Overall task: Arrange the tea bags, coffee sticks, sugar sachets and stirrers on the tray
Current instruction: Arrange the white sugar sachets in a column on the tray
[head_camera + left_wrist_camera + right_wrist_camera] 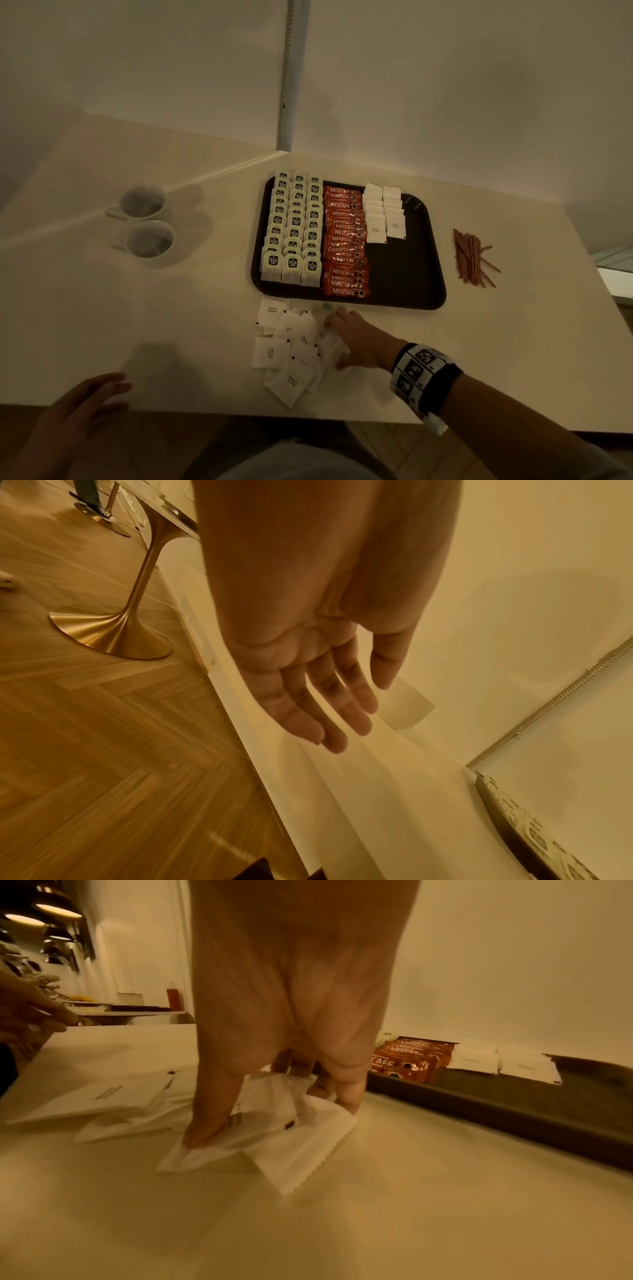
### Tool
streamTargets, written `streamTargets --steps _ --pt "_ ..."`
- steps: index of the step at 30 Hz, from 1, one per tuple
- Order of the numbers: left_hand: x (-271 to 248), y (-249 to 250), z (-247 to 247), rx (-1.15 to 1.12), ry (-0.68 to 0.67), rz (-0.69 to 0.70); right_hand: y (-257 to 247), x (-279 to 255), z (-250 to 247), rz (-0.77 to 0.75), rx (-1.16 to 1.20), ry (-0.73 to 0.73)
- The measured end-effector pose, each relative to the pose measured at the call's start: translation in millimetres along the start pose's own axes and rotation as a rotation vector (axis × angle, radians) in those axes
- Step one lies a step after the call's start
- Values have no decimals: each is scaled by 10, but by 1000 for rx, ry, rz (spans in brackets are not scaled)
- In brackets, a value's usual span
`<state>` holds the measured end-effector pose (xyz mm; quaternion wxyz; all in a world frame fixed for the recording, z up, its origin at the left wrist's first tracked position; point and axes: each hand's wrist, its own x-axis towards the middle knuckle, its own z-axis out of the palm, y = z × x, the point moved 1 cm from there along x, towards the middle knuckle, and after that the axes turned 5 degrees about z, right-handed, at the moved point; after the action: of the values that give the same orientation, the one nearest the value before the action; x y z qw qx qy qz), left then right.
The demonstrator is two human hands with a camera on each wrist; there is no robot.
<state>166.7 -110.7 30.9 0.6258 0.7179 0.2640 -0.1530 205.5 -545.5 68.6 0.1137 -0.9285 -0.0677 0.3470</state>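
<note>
The right hand is bare, and so is the forearm behind it. Round the right wrist sits a broad black band with a white strip of square black-and-white markers along it; a white tab juts from the band's lower edge. The left hand is bare too, with no ring on the fingers and no sleeve on the forearm. At the bottom edge of the head view shows grey cloth of the person's clothing.

Bare tray corner beside stirrers
</note>
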Motion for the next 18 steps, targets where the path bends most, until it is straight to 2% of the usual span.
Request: streamTargets --steps 7,12,14,18 --pt "25 384 131 -7 -58 105 106 -37 -29 117 177 -19" --pt "-59 914 492 67 -137 275 178 -121 -281 155 305 -101" --pt "-103 1181 726 117 -201 353 140 -162 -568 118 446 -60" --pt "-59 1747 1322 106 -409 434 -123 -253 -1300 -35 645 171"
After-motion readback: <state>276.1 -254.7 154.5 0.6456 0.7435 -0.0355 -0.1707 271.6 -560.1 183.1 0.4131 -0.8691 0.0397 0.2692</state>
